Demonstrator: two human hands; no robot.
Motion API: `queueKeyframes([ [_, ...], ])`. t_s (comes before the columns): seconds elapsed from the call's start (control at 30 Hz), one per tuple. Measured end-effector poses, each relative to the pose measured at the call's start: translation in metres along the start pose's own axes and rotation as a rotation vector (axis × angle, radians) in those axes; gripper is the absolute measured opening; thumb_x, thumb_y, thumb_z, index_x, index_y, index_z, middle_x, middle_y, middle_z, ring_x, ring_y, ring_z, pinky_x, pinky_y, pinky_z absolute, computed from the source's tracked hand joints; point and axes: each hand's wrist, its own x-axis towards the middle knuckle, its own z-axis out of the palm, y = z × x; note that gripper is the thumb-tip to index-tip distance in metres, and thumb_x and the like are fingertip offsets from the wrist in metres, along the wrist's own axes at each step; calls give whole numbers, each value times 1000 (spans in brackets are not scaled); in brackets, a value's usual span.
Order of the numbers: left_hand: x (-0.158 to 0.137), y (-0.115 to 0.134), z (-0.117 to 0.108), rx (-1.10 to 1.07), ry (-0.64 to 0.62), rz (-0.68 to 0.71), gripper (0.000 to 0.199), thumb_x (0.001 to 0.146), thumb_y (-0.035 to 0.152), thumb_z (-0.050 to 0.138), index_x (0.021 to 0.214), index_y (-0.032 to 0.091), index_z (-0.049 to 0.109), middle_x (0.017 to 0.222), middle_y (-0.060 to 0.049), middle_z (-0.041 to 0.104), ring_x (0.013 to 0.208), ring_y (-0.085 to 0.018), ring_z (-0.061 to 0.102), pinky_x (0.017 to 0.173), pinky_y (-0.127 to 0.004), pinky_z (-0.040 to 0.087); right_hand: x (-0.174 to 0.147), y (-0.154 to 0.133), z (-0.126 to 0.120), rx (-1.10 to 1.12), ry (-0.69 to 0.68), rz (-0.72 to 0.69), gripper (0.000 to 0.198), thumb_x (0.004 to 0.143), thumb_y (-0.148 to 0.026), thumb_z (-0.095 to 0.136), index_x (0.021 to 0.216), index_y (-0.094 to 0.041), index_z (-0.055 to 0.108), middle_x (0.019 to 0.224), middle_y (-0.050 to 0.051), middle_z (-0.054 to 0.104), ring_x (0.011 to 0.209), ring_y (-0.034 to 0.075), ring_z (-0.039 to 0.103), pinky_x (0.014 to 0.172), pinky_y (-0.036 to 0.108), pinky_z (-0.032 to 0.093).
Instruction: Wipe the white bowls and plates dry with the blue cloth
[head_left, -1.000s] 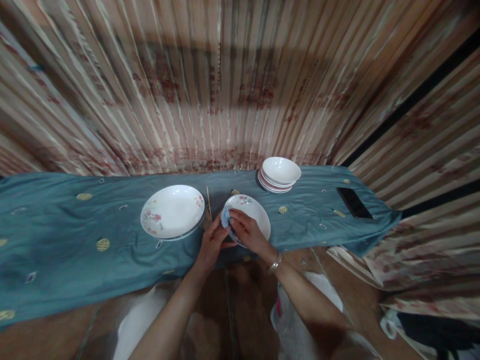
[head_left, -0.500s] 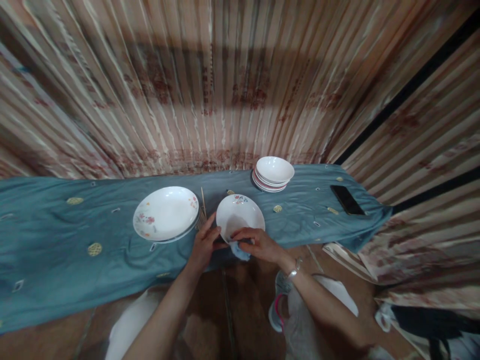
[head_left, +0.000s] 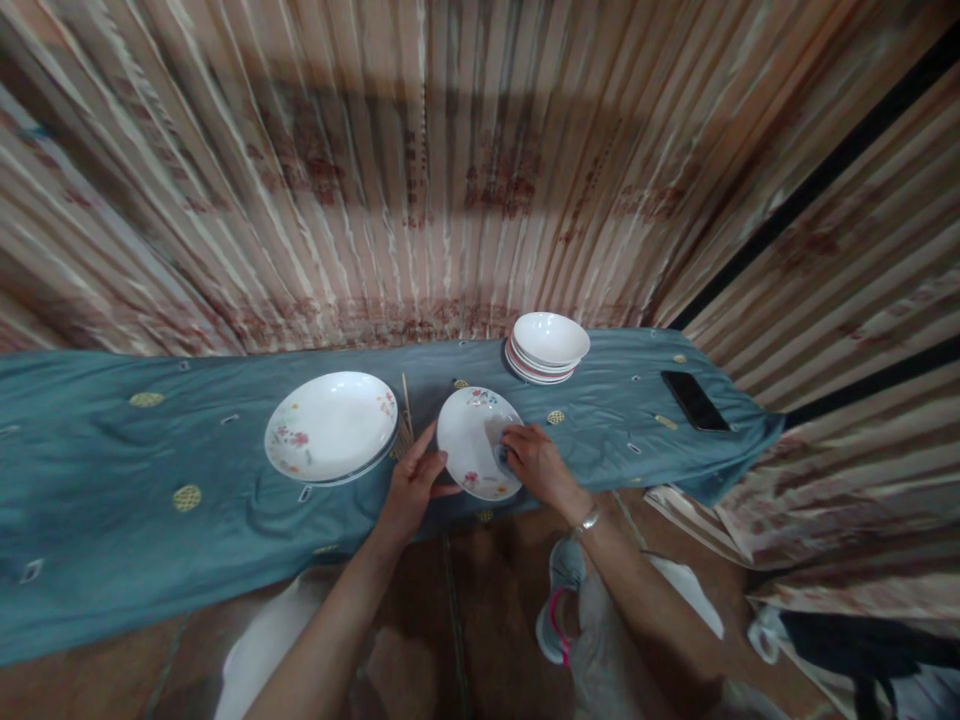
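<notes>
A white plate with small flowers is held tilted over the front part of the cloth-covered table. My left hand grips its left edge, thumb on the rim and fingers beneath. On the plate's right side, my right hand is closed on a bluish cloth, pressing it against the surface near the rim. Most of the cloth is hidden under the fingers. Left of the plate lie thin wooden chopsticks, partly covered by my left hand.
Larger flowered plates are stacked on the left of the blue-green tablecloth. A stack of white bowls stands behind, to the right. A black phone lies near the right end. Pleated curtains hang behind the table.
My right hand has moved with the cloth from the plate's near edge up to its right side, uncovering a flower on the near part. My left hand keeps its hold.
</notes>
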Motion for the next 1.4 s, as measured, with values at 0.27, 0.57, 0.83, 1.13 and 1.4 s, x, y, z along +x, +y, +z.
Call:
queueKeyframes([
  [0.27, 0, 2, 3, 9, 2, -9, 72, 71, 28, 77, 139, 19, 54, 86, -4, 69, 84, -23, 65, 62, -37, 62, 22, -7, 24, 101, 157, -98, 42, 89, -4, 42, 128, -10, 58, 135, 19, 56, 129, 25, 49, 108, 47, 40],
  [0.57, -1, 1, 3, 7, 0, -9, 74, 69, 30, 79, 138, 19, 54, 88, -3, 70, 80, -21, 66, 66, -37, 62, 17, -39, 18, 329, 84, -225, 42, 95, -12, 40, 131, -20, 59, 143, 13, 52, 132, 25, 45, 109, 50, 40],
  [0.83, 1, -1, 1, 0, 13, -9, 77, 68, 30, 79, 140, 18, 53, 84, -3, 69, 76, -19, 65, 65, -35, 62, -3, -43, 5, 552, -5, -226, 32, 90, -8, 50, 108, -24, 72, 126, 5, 65, 121, 18, 57, 107, 39, 44],
  [1.13, 3, -3, 1, 3, 16, -5, 74, 72, 28, 76, 141, 19, 51, 96, -7, 71, 87, -25, 67, 63, -37, 63, -13, -13, 2, 391, 3, -71, 25, 77, -2, 56, 83, -19, 74, 107, 6, 72, 105, 19, 65, 96, 36, 49],
  [1.4, 2, 2, 3, 45, 8, 12, 78, 70, 33, 78, 141, 15, 50, 107, -10, 69, 92, -27, 66, 61, -37, 63, 6, 11, 23, 214, 173, -27, 26, 78, -2, 50, 88, -18, 68, 105, 9, 71, 103, 21, 65, 98, 39, 48],
])
